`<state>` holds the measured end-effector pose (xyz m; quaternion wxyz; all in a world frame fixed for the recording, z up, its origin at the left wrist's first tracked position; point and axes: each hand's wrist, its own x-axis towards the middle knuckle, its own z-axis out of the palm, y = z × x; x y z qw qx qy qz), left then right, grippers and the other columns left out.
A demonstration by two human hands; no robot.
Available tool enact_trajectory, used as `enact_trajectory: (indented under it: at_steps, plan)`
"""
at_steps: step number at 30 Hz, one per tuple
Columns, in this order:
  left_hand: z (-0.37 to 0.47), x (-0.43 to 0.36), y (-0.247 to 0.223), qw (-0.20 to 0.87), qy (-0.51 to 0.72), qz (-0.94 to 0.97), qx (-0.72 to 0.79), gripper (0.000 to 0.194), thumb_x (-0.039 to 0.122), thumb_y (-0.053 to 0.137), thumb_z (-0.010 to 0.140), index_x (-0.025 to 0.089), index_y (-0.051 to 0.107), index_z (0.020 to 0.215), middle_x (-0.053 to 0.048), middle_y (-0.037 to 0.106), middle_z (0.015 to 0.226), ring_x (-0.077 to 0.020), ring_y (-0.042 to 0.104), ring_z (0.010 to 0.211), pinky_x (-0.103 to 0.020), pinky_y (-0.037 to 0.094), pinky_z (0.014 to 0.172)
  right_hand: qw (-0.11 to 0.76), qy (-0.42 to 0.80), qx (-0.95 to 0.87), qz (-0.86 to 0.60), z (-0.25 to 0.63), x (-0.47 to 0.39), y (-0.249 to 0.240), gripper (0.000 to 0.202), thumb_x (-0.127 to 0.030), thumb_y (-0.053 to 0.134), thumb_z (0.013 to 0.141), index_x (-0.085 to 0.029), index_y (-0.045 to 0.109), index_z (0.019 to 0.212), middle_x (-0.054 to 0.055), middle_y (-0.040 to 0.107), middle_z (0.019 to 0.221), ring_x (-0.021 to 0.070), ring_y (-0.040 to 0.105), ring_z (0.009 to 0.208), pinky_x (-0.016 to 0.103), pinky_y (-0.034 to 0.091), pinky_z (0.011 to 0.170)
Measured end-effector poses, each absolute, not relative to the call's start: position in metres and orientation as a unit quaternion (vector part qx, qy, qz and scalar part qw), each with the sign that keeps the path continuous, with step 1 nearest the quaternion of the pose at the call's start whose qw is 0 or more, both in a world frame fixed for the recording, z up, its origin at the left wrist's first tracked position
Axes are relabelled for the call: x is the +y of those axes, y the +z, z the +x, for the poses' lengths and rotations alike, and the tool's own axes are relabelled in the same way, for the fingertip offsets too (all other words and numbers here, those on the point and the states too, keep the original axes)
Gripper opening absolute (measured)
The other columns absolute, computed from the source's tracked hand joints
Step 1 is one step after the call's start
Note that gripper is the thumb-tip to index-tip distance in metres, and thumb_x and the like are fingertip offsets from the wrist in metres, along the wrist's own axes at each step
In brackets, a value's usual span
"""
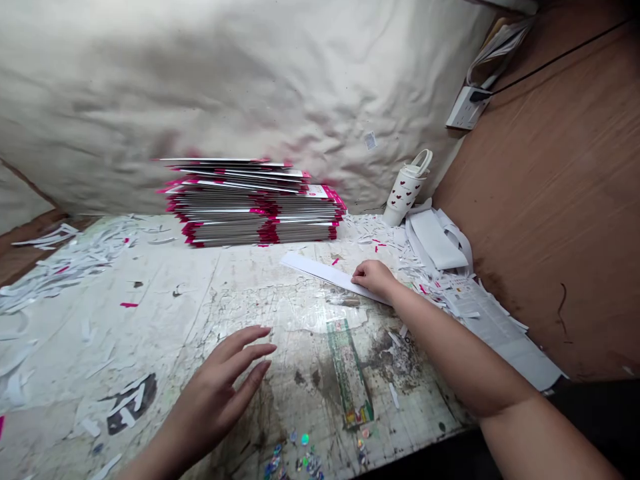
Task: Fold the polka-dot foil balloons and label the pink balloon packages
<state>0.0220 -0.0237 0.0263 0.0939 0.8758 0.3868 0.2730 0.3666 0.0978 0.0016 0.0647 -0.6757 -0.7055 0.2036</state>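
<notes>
A long, narrow white paper strip [320,269] lies slantwise across the middle of the worn white tabletop [185,287]. It may be more than one layer; I cannot tell. My right hand [373,277] pinches the strip's near edge toward its right end, with the forearm covering part of that end. Over the table at the lower left, my left hand [225,380] is held with its fingers apart and nothing in them. To its right a faded green strip [350,373] is stuck to the table surface.
Stacked pink-edged folded cards [260,207] stand against the back wall. A white tumbler with hearts [404,190] is beside rolled white paper [440,240]. Paper scraps [95,257] litter the left side. Shiny round sequins [305,453] lie at the front edge. A power socket [467,107] hangs upper right.
</notes>
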Motion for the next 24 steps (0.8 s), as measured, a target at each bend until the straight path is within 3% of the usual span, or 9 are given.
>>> enact_trajectory:
  at_steps: [6,16,21,24]
  plan:
    - [0.054,0.019,0.032,0.099,0.200,0.916,0.334,0.022,0.030,0.045,0.087,0.022,0.063,0.097,-0.009,0.060,0.112,-0.0217,0.056,0.105,-0.035,0.047,0.089,0.085,0.088,-0.728,-0.675,0.354,0.079,-0.004,0.022,-0.025,0.050,0.085,-0.020,0.070,0.089,0.007,0.065,0.098,0.0191,0.055,0.097,0.026,0.038,0.085]
    - [0.145,0.110,0.014,0.041,0.166,0.942,0.289,0.030,0.026,0.041,0.085,0.012,0.063,0.100,-0.015,0.061,0.109,-0.0271,0.057,0.102,-0.043,0.045,0.089,0.082,0.027,-0.726,-0.683,0.341,0.069,-0.017,0.025,-0.022,0.043,0.088,-0.015,0.067,0.089,0.012,0.062,0.095,0.0216,0.054,0.094,0.030,0.038,0.082]
    - [0.157,0.105,0.003,0.016,0.171,0.951,0.257,0.031,0.023,0.043,0.082,0.011,0.062,0.104,-0.019,0.060,0.112,-0.0304,0.057,0.102,-0.047,0.047,0.087,0.119,0.001,-0.653,-0.748,0.379,0.078,-0.005,0.030,-0.039,0.051,0.085,-0.023,0.057,0.110,0.006,0.057,0.112,0.0189,0.049,0.103,0.027,0.038,0.087]
    - [0.136,0.083,0.004,0.004,0.192,0.950,0.246,0.030,0.029,0.044,0.083,0.017,0.061,0.104,-0.015,0.061,0.113,-0.0277,0.058,0.102,-0.042,0.050,0.084,0.134,-0.026,-0.540,-0.830,0.448,0.084,0.013,0.038,-0.038,0.050,0.085,-0.019,0.049,0.119,0.012,0.050,0.122,0.0242,0.042,0.114,0.035,0.034,0.093]
